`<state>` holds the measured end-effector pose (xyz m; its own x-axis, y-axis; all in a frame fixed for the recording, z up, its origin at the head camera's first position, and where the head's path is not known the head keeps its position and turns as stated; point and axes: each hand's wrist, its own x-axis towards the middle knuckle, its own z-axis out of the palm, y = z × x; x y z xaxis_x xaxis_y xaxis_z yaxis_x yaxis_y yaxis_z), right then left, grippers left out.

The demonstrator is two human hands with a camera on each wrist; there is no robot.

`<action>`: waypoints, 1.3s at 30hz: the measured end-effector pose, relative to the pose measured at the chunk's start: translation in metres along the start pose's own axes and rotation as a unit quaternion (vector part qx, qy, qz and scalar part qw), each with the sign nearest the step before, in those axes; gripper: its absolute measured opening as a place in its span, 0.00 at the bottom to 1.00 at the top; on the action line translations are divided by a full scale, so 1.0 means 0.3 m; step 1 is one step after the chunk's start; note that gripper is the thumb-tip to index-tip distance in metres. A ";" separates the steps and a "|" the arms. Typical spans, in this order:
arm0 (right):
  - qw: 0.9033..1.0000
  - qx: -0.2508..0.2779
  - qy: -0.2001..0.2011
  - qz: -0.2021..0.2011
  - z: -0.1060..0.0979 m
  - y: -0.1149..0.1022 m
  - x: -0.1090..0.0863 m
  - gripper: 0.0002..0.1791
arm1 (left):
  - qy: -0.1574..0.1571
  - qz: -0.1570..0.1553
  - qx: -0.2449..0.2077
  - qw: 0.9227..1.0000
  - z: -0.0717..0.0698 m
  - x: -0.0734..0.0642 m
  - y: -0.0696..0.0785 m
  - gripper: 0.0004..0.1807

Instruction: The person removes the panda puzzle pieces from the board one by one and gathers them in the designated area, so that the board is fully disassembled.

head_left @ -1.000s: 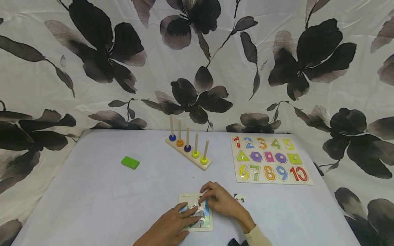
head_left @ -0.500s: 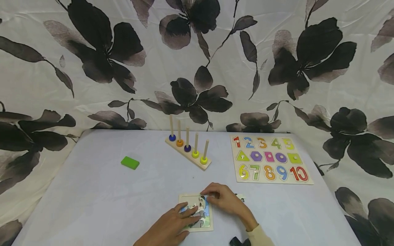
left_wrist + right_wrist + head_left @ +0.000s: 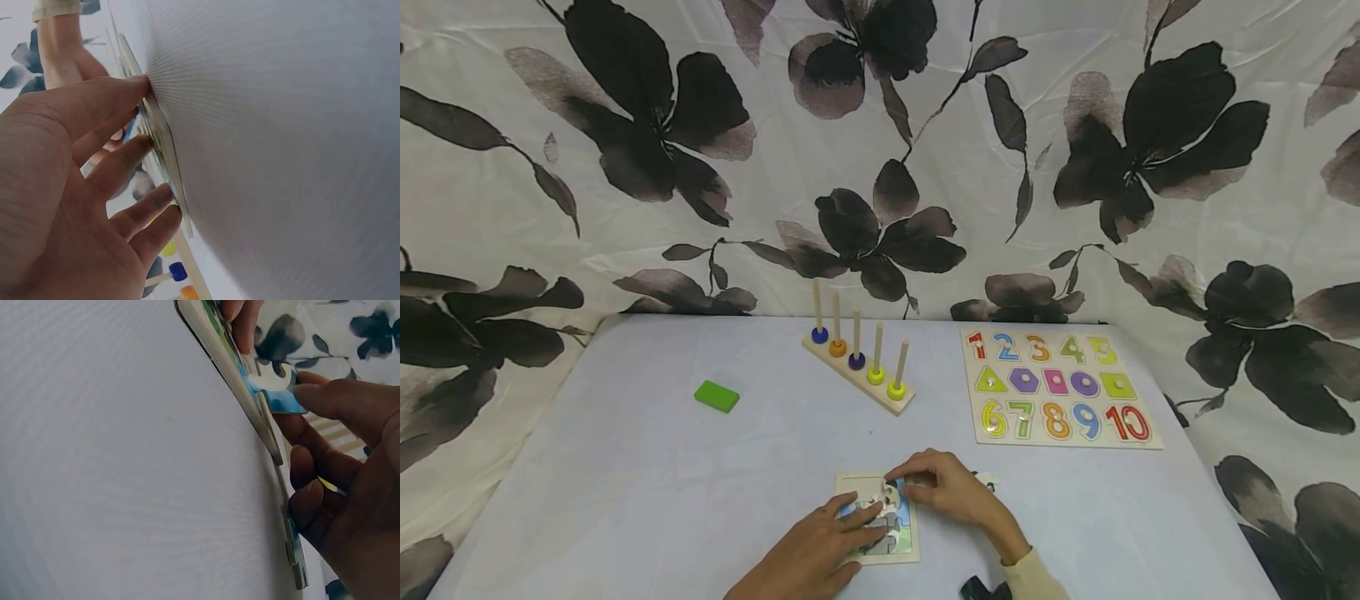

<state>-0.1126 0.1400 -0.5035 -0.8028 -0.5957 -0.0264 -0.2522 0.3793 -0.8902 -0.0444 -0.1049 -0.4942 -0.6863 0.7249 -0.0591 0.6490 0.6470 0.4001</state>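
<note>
A jigsaw puzzle in a pale wooden frame (image 3: 914,546) lies flat on the white table at the front. My left hand (image 3: 811,546) rests over its left side, spread fingers on the pieces; in the left wrist view the thumb touches the frame's edge. At the puzzle's upper right corner, my right hand (image 3: 951,490) pinches a puzzle piece (image 3: 284,397) between thumb and fingers. That piece is blue and white and stands tilted up from the board in the right wrist view. Another loose piece (image 3: 992,479) lies just beyond the right hand, partly hidden by it.
Behind the puzzle stands a wooden peg stacker (image 3: 859,373) with coloured rings. A number and shape board (image 3: 1067,388) lies at the back right, a green block (image 3: 717,397) at the left. Something black (image 3: 981,588) sits near the right sleeve. A floral cloth hangs behind.
From mid-puzzle my right hand has moved slightly right to the upper right corner, where its fingers pinch the piece. The left hand has stayed in place.
</note>
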 end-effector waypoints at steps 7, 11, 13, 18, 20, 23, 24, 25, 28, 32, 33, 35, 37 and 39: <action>1.000 -0.010 0.010 0.006 -0.002 -0.001 0.004 0.13 | -0.002 -0.004 0.000 1.000 -0.006 -0.003 0.004 0.27; 1.000 -0.011 0.021 0.010 -0.014 -0.029 -0.003 0.13 | -0.004 -0.004 0.001 1.000 -0.005 -0.001 0.004 0.27; 1.000 -0.006 0.024 0.005 -0.030 -0.051 -0.013 0.13 | -0.003 -0.003 0.001 1.000 -0.005 0.000 0.003 0.27; 0.999 0.005 0.039 -0.006 -0.081 -0.049 -0.043 0.13 | 0.001 -0.002 -0.002 1.000 -0.004 0.002 0.001 0.26; 0.999 0.007 0.051 -0.009 -0.103 -0.022 -0.059 0.13 | 0.001 -0.002 -0.004 1.000 -0.003 0.001 0.002 0.26; 0.997 0.016 0.070 -0.009 -0.141 0.014 -0.090 0.13 | 0.005 0.002 -0.007 1.000 -0.002 0.000 0.004 0.26; 0.997 0.021 0.075 -0.008 -0.154 0.023 -0.101 0.14 | 0.007 0.003 -0.007 1.000 -0.002 -0.001 0.004 0.26; 0.996 0.026 0.082 -0.004 -0.168 0.031 -0.113 0.14 | 0.011 0.006 -0.008 1.000 -0.001 -0.001 0.004 0.26; 0.994 0.037 0.104 0.019 -0.210 0.046 -0.148 0.15 | 0.021 0.010 -0.008 1.000 0.002 -0.001 0.004 0.26; 0.989 0.035 0.137 0.053 -0.257 0.062 -0.196 0.16 | 0.029 0.012 -0.008 0.999 0.004 0.000 0.004 0.26; 0.987 0.033 0.144 0.058 -0.267 0.066 -0.208 0.16 | 0.029 0.012 -0.008 0.999 0.004 0.000 0.005 0.26; 0.985 0.026 0.157 0.065 -0.285 0.074 -0.231 0.16 | 0.028 0.011 -0.010 1.000 0.003 0.000 0.005 0.26; 0.983 0.017 0.166 0.072 -0.300 0.083 -0.252 0.15 | 0.026 0.010 -0.010 1.000 0.002 -0.001 0.006 0.26; 0.982 0.010 0.171 0.082 -0.312 0.094 -0.271 0.15 | 0.025 0.010 -0.010 1.000 0.003 -0.002 0.005 0.26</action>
<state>-0.1049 0.2652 -0.4839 -0.9669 -0.2543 -0.0193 -0.0965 0.4347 -0.8954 -0.0427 -0.1041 -0.4943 -0.6899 0.7239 -0.0048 0.6559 0.6279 0.4189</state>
